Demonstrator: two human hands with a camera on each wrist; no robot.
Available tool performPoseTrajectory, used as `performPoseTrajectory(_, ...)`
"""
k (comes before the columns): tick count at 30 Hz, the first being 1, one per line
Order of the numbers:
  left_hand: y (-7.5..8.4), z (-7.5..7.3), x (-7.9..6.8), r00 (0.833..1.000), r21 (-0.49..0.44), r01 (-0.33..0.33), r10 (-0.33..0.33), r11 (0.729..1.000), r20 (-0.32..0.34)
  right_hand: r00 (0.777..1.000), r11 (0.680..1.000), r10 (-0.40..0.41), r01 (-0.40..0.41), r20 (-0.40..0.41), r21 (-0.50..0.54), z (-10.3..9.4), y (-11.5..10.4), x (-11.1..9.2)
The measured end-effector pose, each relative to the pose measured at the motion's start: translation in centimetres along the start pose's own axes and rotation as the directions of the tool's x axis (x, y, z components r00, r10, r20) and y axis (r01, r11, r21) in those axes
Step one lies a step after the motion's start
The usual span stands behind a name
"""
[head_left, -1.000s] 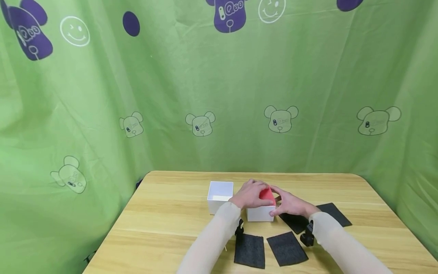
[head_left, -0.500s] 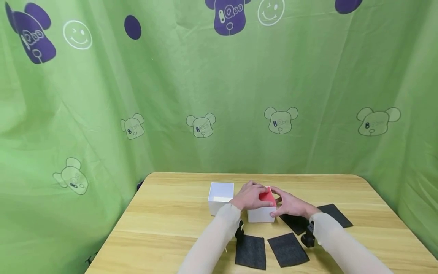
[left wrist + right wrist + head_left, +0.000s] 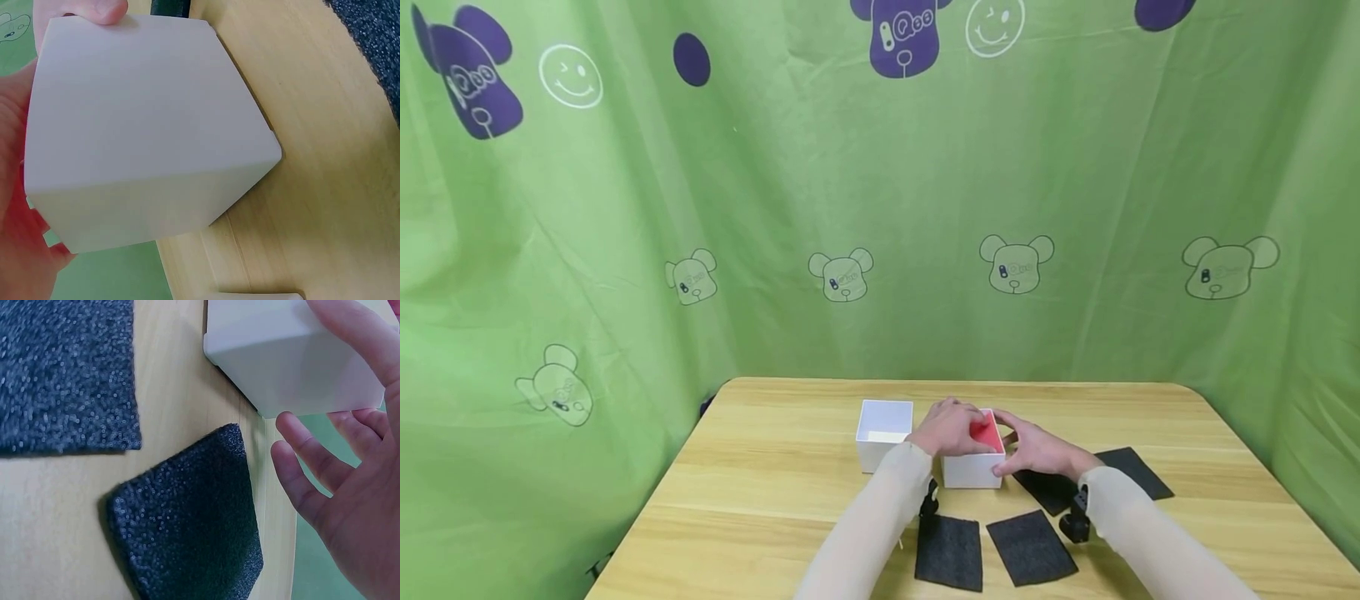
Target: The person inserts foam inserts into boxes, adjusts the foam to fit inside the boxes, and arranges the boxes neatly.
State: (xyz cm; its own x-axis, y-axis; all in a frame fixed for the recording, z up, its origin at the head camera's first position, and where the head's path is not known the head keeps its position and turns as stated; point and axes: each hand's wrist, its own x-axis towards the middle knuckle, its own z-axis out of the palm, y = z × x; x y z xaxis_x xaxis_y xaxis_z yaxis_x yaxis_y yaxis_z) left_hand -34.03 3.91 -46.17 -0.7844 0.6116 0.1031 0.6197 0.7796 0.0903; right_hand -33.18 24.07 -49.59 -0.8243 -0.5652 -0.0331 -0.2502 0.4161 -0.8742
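red lining [image 3: 988, 435] within a white box [image 3: 973, 472], open-topped and upright on the wood-grained table [image 3: 737, 517]. reaching into that lining with the left hand [image 3: 946, 427], fingers bent; cannot tell whether pinching or only pressing. grasping the box at its right side with the right hand [image 3: 1041, 450], thumb on the near face. seems to be at the step of adjusting the lining; probably calls next for a steady box and even pressure along the inner walls. near, to the left, another open white box [image 3: 872, 457]. in front and to the right, four black felt-like pieces [image 3: 1032, 547]. behind, green curtain [image 3: 887, 333].
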Motion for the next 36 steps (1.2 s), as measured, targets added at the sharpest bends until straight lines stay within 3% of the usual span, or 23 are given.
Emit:
performPoseTrajectory(10, -0.3, -0.1, 0.2, 0.999, -0.006, -0.019, 0.019, 1.0, 0.035, 1.0, 1.0, 0.011, -0.011, -0.009, -0.002, 0.1, -0.1, 0.0)
performPoseTrajectory(19, -2.1, -0.6, -1.1, 0.999, -0.065, 0.015, -0.013, 0.998, 0.037, 0.996, 0.994, 0.082, -0.085, -0.043, -0.073, 0.2, -0.2, 0.1)
performPoseTrajectory(27, -3.0, -0.8, -1.7, 0.999, -0.048, 0.036, -0.034, 0.998, 0.026, 0.994, 0.992, 0.1, -0.104, -0.05, -0.077, 0.1, -0.3, 0.1)
performPoseTrajectory(36, -2.9, -0.8, -1.9, 0.999, -0.012, 0.042, -0.042, 0.999, 0.021, 0.993, 0.992, 0.101, -0.105, -0.058, -0.076, 0.1, -0.1, 0.2)
